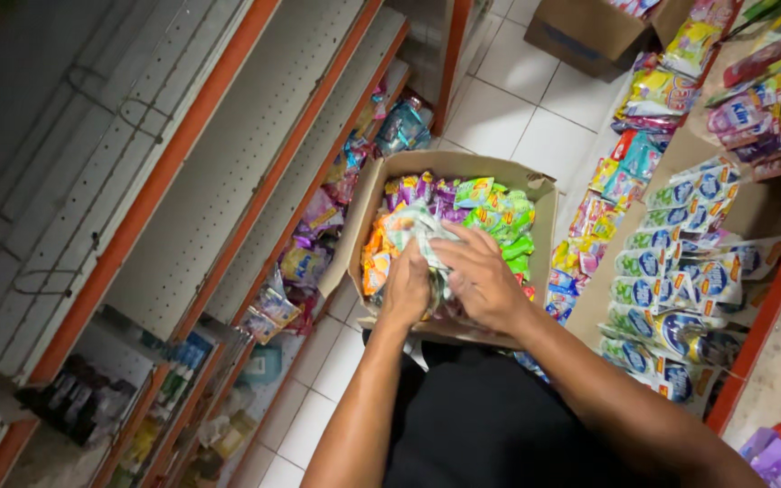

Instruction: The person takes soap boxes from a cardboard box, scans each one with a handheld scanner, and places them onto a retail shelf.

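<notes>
An open cardboard box (463, 165) rests against my lap, filled with small purple, green and orange sachet packs. My left hand (406, 291) and my right hand (479, 276) are both inside the box. Together they grip a pale green and white bundle of sachets (416, 228) at its middle. The orange packs (375, 258) lie to the left of my hands. Just behind my right hand sit the green packs (510, 226).
Empty perforated metal shelves with orange edges (228, 136) run along the left, with hanging packets (314, 244) on the lower tiers. Strips of sachets (680, 271) hang on the right-hand rack. Another cardboard box (589, 32) sits on the white tile floor ahead.
</notes>
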